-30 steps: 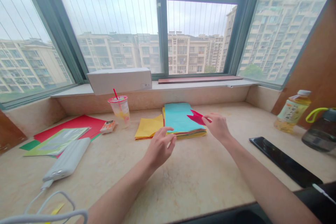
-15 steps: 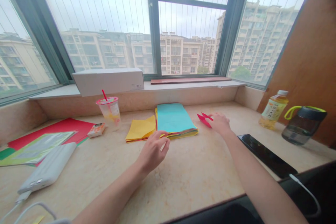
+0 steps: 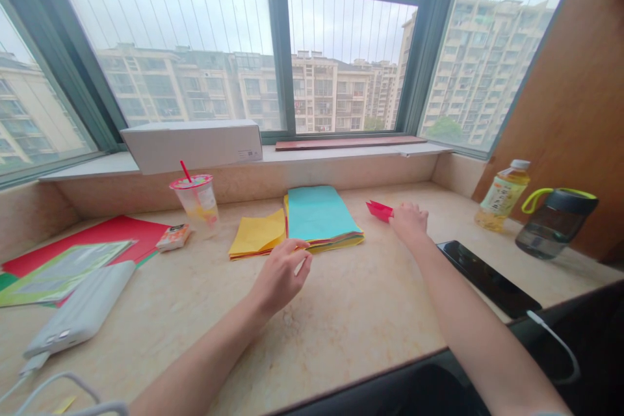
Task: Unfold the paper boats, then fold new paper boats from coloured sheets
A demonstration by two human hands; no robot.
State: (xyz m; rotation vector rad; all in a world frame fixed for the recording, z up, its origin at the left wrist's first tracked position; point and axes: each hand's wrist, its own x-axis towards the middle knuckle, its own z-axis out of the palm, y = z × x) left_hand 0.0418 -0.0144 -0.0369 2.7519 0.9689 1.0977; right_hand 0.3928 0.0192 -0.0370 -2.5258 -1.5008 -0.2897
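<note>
My right hand (image 3: 409,221) is closed on the right end of a small folded red paper (image 3: 379,210), just above the stone counter. Its two pointed flaps stick out to the left of my fingers. My left hand (image 3: 285,273) rests at the front edge of a stack of coloured paper, thumb and fingers apart, with nothing seen in it. On top of that stack lies a light blue sheet (image 3: 322,213), and red and yellow layers show at its edge. Left of it, partly beside the stack, are smaller yellow sheets (image 3: 257,234).
A plastic cup with a red straw (image 3: 196,201), a small orange packet (image 3: 173,238), red sheets (image 3: 141,231) and a white power bank (image 3: 80,312) stand or lie leftward. To the right are a phone (image 3: 487,278), a tea bottle (image 3: 502,198) and a dark flask (image 3: 556,224).
The red paper's two flaps, spread apart before, now lie closer together in my right hand. My left hand stays by the stack. The whole view has shifted slightly.
</note>
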